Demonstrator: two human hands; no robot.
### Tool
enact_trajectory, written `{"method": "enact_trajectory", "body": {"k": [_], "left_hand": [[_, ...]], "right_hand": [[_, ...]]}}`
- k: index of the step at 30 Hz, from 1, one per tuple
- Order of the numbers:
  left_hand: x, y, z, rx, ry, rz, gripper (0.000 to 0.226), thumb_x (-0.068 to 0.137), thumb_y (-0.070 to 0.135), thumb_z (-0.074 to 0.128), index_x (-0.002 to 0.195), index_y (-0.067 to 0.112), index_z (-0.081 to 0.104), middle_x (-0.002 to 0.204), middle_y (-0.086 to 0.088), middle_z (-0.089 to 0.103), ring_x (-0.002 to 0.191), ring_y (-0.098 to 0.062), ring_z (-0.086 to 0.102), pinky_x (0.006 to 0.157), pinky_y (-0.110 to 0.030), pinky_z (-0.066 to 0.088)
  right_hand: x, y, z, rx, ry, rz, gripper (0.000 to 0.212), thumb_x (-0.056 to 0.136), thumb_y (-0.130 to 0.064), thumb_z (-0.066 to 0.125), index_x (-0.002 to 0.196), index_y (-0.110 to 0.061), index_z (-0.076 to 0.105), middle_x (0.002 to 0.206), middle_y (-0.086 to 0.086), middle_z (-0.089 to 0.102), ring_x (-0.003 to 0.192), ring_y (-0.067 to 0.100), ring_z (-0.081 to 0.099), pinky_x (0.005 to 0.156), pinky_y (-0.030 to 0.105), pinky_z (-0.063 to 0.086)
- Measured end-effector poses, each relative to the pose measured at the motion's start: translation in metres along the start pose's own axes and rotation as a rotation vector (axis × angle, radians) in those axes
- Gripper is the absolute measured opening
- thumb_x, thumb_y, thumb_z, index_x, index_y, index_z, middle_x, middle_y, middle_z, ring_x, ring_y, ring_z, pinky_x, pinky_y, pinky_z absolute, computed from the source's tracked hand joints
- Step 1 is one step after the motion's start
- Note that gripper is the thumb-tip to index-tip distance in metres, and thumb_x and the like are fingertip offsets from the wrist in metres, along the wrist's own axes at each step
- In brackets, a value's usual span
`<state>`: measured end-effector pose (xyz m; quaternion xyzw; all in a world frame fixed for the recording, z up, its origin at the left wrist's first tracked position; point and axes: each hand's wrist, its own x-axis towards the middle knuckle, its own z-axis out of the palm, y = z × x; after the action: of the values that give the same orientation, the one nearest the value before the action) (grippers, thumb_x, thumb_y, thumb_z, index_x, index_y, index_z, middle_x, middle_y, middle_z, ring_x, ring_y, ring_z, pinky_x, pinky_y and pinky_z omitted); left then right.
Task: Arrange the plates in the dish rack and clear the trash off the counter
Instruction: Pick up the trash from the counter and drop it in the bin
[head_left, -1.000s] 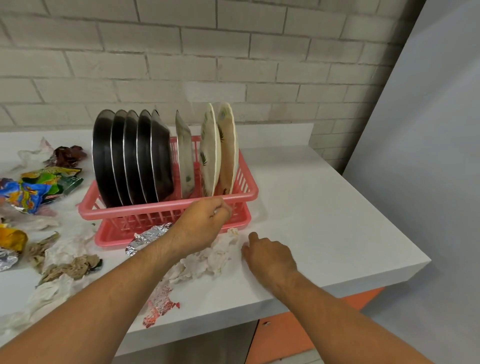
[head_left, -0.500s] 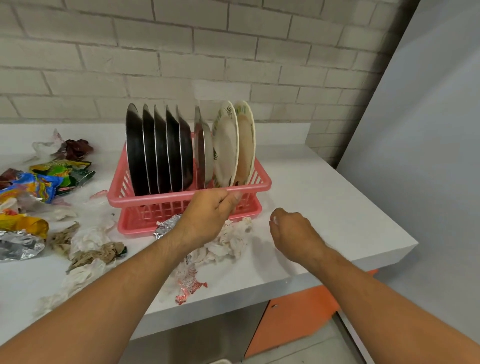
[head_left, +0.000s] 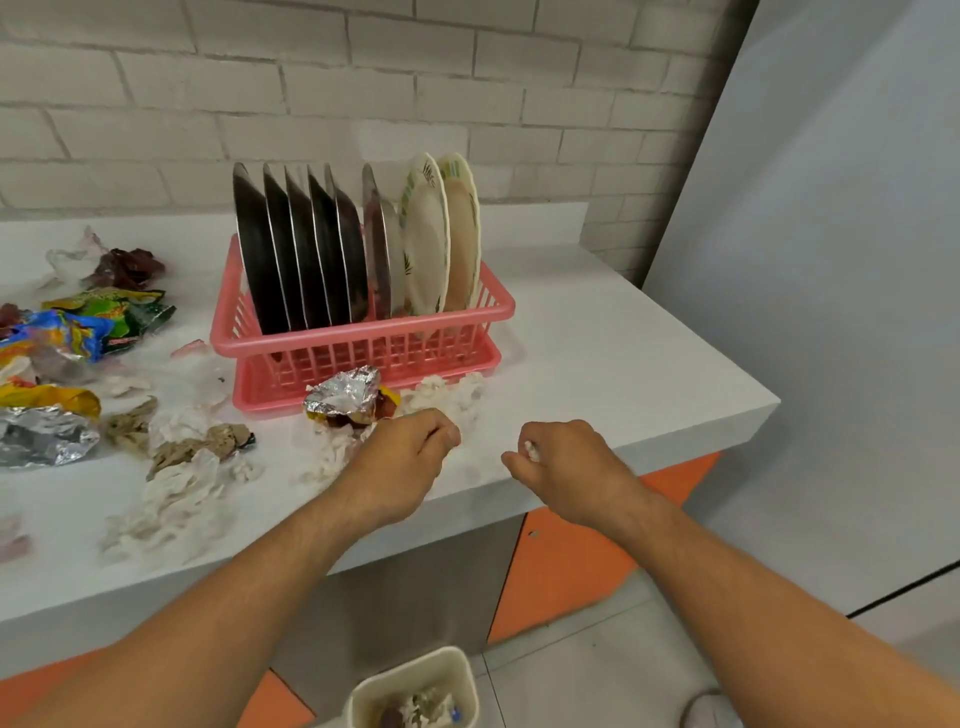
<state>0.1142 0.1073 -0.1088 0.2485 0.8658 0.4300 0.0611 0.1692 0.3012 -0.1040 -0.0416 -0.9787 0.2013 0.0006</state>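
Observation:
A pink dish rack (head_left: 363, 338) stands on the white counter (head_left: 649, 353), holding several dark plates (head_left: 291, 260) and two cream patterned plates (head_left: 431, 239) on edge. In front of it lie a crumpled foil wrapper (head_left: 345, 395) and a pile of white tissue (head_left: 452, 395). My left hand (head_left: 410, 457) is down on that pile with its fingers curled into the tissue. Just right of it, over the counter's front edge, my right hand (head_left: 566, 462) pinches a small white tissue scrap (head_left: 530, 449).
More trash covers the counter's left side: colourful snack wrappers (head_left: 78, 322), a foil bag (head_left: 41, 436), brown crumpled paper (head_left: 197, 447) and torn white tissue (head_left: 171, 504). A cream bin (head_left: 410, 670) with trash inside stands on the floor below my arms. A grey wall closes off the right.
My left hand has left the rack's front rim and dropped onto the tissue pile. My right hand has lifted off the counter and now pinches a tissue scrap. The bin has come into view.

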Motion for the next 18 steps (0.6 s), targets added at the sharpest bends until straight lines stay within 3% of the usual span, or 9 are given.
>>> {"method": "enact_trajectory", "body": {"k": [5,10,18], "left_hand": [[-0.055,-0.022,0.051,0.149,-0.211,0.021,0.046,0.099,0.043,0.041,0.06,0.017,0.046,0.055,0.008,0.045,0.051,-0.006,0.041,0.054,-0.025,0.035],[-0.102,-0.055,0.088,0.243,-0.263,-0.084,0.056,0.098,0.044,0.041,0.052,0.013,0.039,0.046,0.003,0.038,0.044,-0.011,0.037,0.048,-0.025,0.029],[-0.136,-0.103,0.109,0.237,-0.325,-0.318,0.053,0.101,0.037,0.038,0.051,0.02,0.041,0.045,0.006,0.044,0.041,-0.004,0.046,0.046,-0.016,0.029]], "right_hand": [[-0.054,0.023,0.053,0.12,-0.024,-0.022,0.043,0.092,-0.031,0.055,0.055,-0.026,0.035,0.055,-0.008,0.043,0.053,0.009,0.04,0.052,0.027,0.035],[-0.105,0.042,0.098,0.208,-0.018,0.117,0.049,0.091,-0.029,0.054,0.049,-0.018,0.03,0.048,-0.005,0.034,0.049,0.014,0.031,0.049,0.031,0.027],[-0.134,0.046,0.153,0.247,-0.103,0.122,0.054,0.099,-0.037,0.036,0.049,-0.017,0.034,0.05,0.0,0.043,0.053,0.019,0.043,0.056,0.037,0.038]]}}
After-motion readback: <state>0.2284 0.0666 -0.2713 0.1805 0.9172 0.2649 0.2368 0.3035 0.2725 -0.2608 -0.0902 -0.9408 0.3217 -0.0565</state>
